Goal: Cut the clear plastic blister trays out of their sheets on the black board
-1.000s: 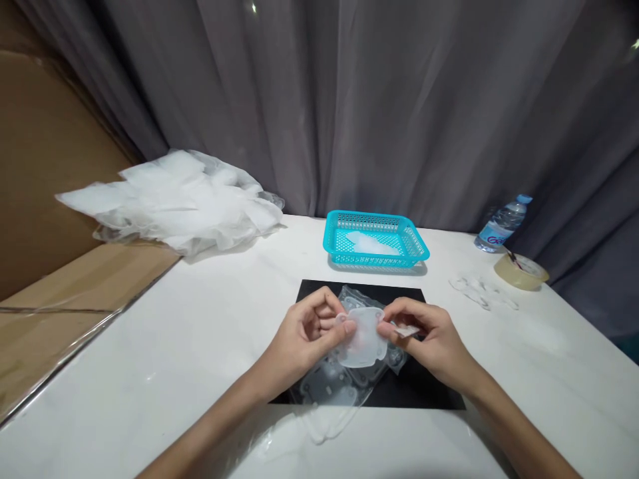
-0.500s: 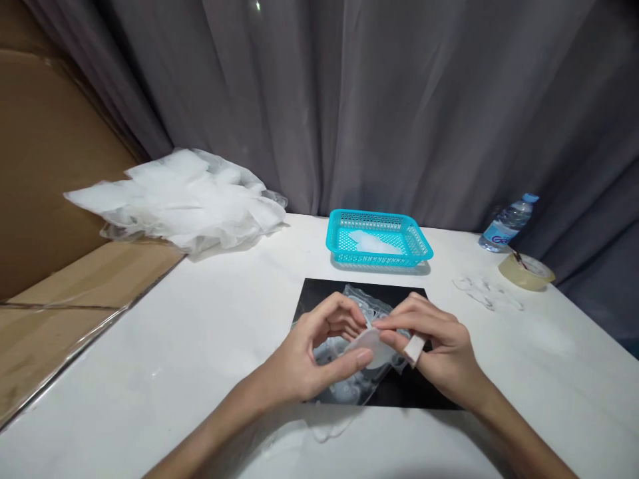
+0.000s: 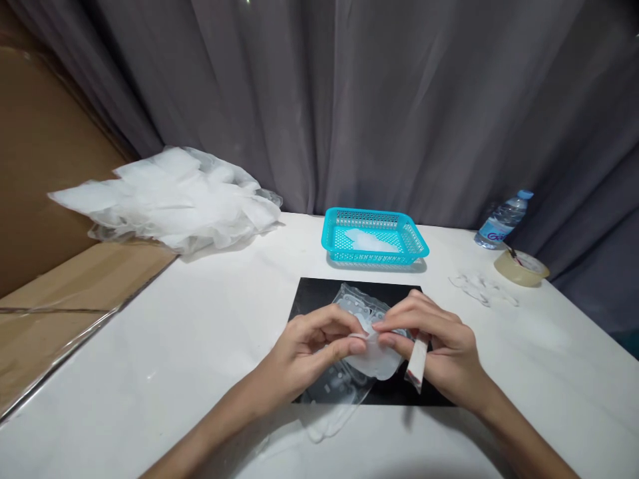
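Note:
Both hands meet over a black mat [image 3: 317,293] at the near middle of the table. My left hand [image 3: 307,346] pinches the upper left edge of a thin, translucent white piece [image 3: 377,360] between thumb and fingertips. On the same edge, the thumb and index finger of my right hand [image 3: 439,339] are closed. A narrow white strip-like object with reddish edges [image 3: 418,362] is tucked in my right hand and points downward; its kind is unclear. Beneath the hands lies a clear plastic bag with a whitish print [image 3: 332,392], partly hidden by them.
A turquoise basket [image 3: 424,251] holding white pieces stands behind the mat. White sheets in clear plastic [image 3: 184,199] are heaped at left by a cardboard box [image 3: 54,173]. At right are a water bottle [image 3: 494,231], a tape roll [image 3: 519,271] and thin white scraps [image 3: 482,289].
My left fingers have closed from an open curl onto the white piece's edge. The piece now hangs more to the right, and the strip in my right hand has swung downward.

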The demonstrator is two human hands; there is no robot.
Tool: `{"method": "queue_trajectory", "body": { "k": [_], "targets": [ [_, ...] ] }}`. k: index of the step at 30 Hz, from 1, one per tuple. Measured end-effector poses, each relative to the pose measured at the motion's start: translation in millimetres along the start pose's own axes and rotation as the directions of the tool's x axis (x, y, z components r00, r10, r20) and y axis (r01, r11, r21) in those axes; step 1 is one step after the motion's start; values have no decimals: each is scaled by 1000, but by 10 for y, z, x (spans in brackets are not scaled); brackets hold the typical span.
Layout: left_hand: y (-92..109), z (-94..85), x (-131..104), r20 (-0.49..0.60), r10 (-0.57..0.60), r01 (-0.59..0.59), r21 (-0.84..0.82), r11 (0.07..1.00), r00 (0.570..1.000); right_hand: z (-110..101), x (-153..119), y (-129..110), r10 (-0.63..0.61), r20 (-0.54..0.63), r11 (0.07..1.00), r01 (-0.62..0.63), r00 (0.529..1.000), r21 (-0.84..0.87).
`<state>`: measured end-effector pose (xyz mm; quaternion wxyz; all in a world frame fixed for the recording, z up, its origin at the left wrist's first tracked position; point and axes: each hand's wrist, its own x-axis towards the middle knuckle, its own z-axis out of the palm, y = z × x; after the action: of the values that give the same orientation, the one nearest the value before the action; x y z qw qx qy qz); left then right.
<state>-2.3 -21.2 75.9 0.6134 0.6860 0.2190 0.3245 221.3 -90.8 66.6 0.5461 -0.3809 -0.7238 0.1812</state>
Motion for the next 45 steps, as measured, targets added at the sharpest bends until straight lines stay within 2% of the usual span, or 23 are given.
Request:
{"method": "queue_trajectory", "body": {
  "k": [6, 10, 12, 17, 19, 22, 26, 35, 39, 45],
  "targets": [
    [0, 11, -14, -7, -6, 6, -11, 1000, 1000, -21, -3, -28, 28, -2, 1000, -28, 1000, -9],
    [7, -14, -2, -99, -3, 2, -3, 1000, 995, -98, 12, -11, 117, 53, 993, -116, 992, -16],
    [-1, -25, 14, -91, -1, -1, -28, 1000, 996, -124, 21, 7, 135, 59, 991, -134, 989, -19],
    [-61, 7, 19, 39, -9, 10, -40, 999, 999, -83, 30, 23, 74, 69, 996, -70, 995, -57],
    [-77, 35, 10, 25, -15, 14, 26, 1000, 1000, -45, 24, 13, 49, 83, 997, -44, 995, -68],
    [-77, 57, 7, -68, -5, 12, 103, 995, 998, -13, 11, -6, 46, 95, 996, -38, 994, -86],
    [-32, 51, 21, -158, 26, -18, 49, 999, 987, -21, 10, -12, 77, 58, 991, -70, 995, -118],
    [8, 35, 2, -55, 104, -95, 145, 985, 993, -9, 53, -38, -102, -10, 979, 98, 995, -181],
    [2, 22, -11, -14, 74, -72, 120, 990, 997, -8, 56, -52, -124, -28, 974, 116, 992, -194],
    [48, 30, 1, -66, 55, -50, 82, 995, 996, -49, 45, -93, -139, -43, 966, 126, 989, -227]
  ]
}}
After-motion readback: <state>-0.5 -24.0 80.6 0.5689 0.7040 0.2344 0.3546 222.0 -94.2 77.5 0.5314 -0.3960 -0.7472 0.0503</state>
